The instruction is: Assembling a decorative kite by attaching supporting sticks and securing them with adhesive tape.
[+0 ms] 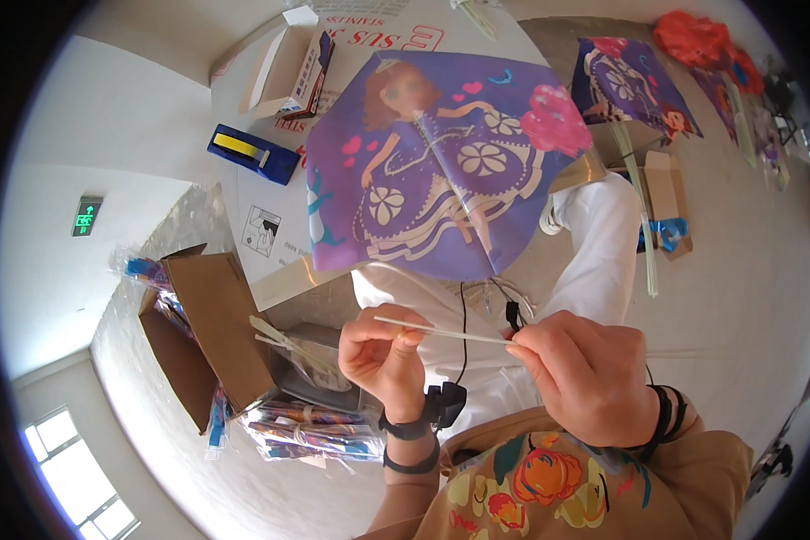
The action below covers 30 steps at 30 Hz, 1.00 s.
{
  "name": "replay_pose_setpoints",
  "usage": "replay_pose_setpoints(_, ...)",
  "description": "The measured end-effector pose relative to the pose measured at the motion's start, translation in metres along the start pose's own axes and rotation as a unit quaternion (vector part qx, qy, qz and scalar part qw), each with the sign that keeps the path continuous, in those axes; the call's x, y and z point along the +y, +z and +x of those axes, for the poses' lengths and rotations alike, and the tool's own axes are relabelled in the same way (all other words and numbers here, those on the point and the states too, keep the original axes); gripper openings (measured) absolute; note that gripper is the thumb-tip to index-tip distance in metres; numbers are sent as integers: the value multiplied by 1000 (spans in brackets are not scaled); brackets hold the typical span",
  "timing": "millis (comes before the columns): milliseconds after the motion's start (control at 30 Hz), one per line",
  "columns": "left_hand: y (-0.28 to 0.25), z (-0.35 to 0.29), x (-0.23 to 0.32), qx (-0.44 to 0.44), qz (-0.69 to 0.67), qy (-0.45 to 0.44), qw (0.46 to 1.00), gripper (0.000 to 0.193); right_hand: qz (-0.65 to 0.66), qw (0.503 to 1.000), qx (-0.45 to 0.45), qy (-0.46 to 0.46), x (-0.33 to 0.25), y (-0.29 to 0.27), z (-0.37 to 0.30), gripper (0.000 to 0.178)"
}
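A thin whitish rod (463, 336) stretches between my two hands, above my lap. My left hand (385, 355) pinches it between thumb and fingers, and its far tip pokes out past them to the left. At the other end, my right hand (585, 373) is closed round the rod with the knuckles up. Whether it is one rod or two side by side, I cannot tell. Beyond my hands, a purple kite sheet (333, 216) printed with a doll-like figure in a gown lies spread on the table board (274, 180). Neither hand touches the sheet.
A blue tape dispenser (254, 155) and an open small carton (283, 67) sit left on the board. A brown box (220, 324), packed bundles (310, 430) and a grey tray (310, 373) stand lower left. Another printed sheet (625, 81) and a rod bundle (637, 207) are at right.
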<state>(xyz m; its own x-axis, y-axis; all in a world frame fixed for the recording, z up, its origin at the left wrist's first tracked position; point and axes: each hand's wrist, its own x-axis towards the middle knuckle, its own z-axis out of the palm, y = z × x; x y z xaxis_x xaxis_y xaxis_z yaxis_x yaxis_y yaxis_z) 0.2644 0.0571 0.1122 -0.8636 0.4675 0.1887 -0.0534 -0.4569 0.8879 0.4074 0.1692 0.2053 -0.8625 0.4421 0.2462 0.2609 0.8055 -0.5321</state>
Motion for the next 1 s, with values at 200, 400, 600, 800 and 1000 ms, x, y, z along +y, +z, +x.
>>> replay_pose_setpoints(200,-5,1,4,-12,-50,4,999,24,30,999,14,-16,-1,1,0,16)
replay_pose_setpoints(400,-6,0,4,-5,-51,-20,998,25,152,987,-1,57,6,11,0,13)
replay_pose_setpoints(600,6,-4,6,45,-145,-87,985,24,312,938,-2,154,18,29,-7,11)
replay_pose_setpoints(800,6,-5,12,31,-102,-118,987,18,278,950,17,142,21,31,-9,9)
replay_pose_setpoints(1000,18,-13,15,-81,-38,-189,978,17,293,945,30,144,19,36,-6,8)
